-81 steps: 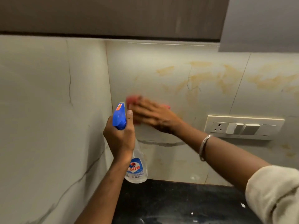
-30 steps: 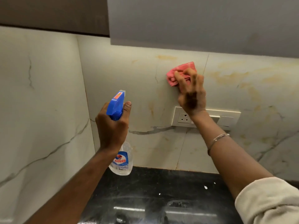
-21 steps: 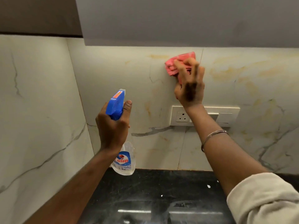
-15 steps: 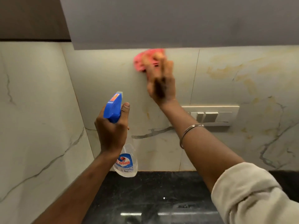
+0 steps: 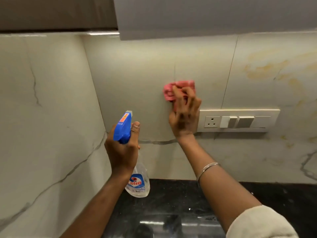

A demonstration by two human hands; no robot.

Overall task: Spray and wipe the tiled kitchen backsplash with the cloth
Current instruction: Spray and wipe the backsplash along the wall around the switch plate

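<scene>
The pale marble-look tiled backsplash (image 5: 140, 79) fills the wall ahead and wraps round the left corner. My right hand (image 5: 184, 114) presses a bunched pink cloth (image 5: 173, 91) flat against the tile, just left of the switch plate. My left hand (image 5: 122, 148) grips a clear spray bottle (image 5: 138, 181) with a blue trigger head (image 5: 122, 127), held upright a little off the wall, nozzle towards the tiles. Yellowish stains (image 5: 267, 71) mark the tile at the upper right.
A cream switch plate (image 5: 238, 120) with a socket and rocker switches sits on the wall right of my right hand. Wall cabinets (image 5: 205, 16) overhang the top of the tiles. A black stone countertop (image 5: 171, 212) runs below.
My right hand has swept the cloth down from just under the cabinet to beside the switch plate. The left hand with the bottle has barely moved. The view has shifted left.
</scene>
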